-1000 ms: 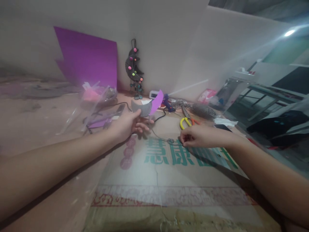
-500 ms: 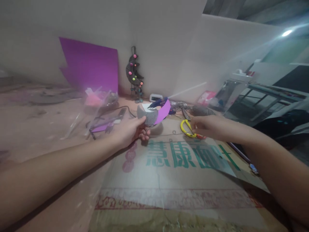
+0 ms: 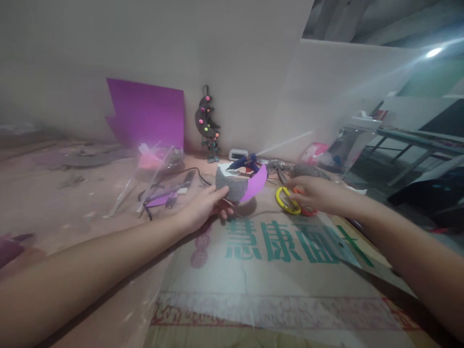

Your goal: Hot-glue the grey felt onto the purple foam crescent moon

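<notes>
My left hand (image 3: pixel 208 205) pinches a purple card crescent (image 3: pixel 256 183) at its end, thumb on top. Grey yarn (image 3: pixel 234 188) is wrapped around the crescent's left part, and its right tip is bare purple. My right hand (image 3: pixel 313 193) has its fingers curled at the orange handle of a pair of scissors (image 3: pixel 288 202). The other handle is yellow, and the dark blades point to the back, partly hidden by the hand. A thin strand runs across the board between the crescent and the scissors.
Behind the crescent lies a blue glue gun (image 3: pixel 248 163) with a clear stick. A decorated crescent hanging (image 3: pixel 206 118) and a purple sheet (image 3: pixel 148 113) lean on the wall. A white clock (image 3: pixel 238 154), glue sticks (image 3: pixel 123 193) and a printed board (image 3: pixel 250 280) are on the table.
The view has shifted, so things sit a little lower and farther right. More of the scissors' orange handle shows at my right fingers. My left hand keeps hold of the crescent.
</notes>
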`<state>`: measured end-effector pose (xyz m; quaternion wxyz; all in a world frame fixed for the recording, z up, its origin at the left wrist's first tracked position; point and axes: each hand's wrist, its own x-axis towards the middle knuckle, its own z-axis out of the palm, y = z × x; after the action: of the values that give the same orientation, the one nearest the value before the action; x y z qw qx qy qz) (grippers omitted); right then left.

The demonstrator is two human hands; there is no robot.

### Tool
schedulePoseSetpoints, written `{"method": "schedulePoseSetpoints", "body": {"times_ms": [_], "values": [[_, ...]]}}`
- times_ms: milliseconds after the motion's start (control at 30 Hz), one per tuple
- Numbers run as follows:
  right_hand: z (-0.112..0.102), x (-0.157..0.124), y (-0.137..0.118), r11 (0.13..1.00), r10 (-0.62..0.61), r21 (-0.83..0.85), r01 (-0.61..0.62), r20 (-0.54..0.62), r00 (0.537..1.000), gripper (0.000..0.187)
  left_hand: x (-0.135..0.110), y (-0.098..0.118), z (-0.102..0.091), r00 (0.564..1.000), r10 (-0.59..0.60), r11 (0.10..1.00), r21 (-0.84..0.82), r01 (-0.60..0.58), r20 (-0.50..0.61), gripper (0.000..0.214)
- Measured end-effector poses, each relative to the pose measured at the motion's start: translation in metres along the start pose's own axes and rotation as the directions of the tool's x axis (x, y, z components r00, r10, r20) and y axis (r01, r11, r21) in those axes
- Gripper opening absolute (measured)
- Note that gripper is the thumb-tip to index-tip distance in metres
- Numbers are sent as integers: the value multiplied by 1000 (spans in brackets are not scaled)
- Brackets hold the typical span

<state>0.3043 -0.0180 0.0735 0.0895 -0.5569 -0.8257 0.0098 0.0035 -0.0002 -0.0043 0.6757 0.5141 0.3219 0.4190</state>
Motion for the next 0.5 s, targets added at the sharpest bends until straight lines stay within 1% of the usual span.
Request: {"method": "schedulePoseSetpoints", "body": {"times_ms": [67, 100, 133, 167, 200, 267, 333, 400, 433, 500], "values": [[10, -3, -27, 999, -41, 32, 43, -86, 995, 34, -1, 0, 1, 999, -9, 1000, 18, 10, -44, 22], [16, -4, -40, 996, -72, 32, 78, -152, 986, 36, 0, -1, 1, 998, -7, 1000, 25, 9, -56, 23], [22, -6, -52, 990, -133, 15, 139, -194, 972, 37, 0, -1, 0, 998, -1, 999, 35, 3, -62, 25], [29, -8, -61, 971, -235, -7, 239, -225, 946, 34, 0, -1, 0, 998, 9, 999, 49, -6, -63, 28], [36, -10, -69, 951, -304, -17, 309, -236, 923, 33, 1, -2, 0, 998, 20, 998, 64, -16, -59, 30], [49, -13, -77, 923, -372, 7, 384, -232, 899, 34, 1, -2, 1, 998, 23, 995, 94, -18, -55, 32], [60, -14, -80, 923, -357, 74, 377, -196, 913, 40, 0, -1, 2, 998, 22, 991, 135, -15, -54, 32], [68, -13, -80, 922, -330, 156, 354, -160, 930, 43, -2, 2, 5, 998, 45, 976, 215, -36, -36, 30], [71, -12, -80, 915, -328, 194, 353, -151, 932, 42, -4, 4, 6, 998, 60, 962, 267, -52, -22, 29], [75, -10, -79, 889, -356, 249, 385, -153, 922, 32, -6, 7, 8, 995, 95, 929, 359, -90, 4, 29]]}}
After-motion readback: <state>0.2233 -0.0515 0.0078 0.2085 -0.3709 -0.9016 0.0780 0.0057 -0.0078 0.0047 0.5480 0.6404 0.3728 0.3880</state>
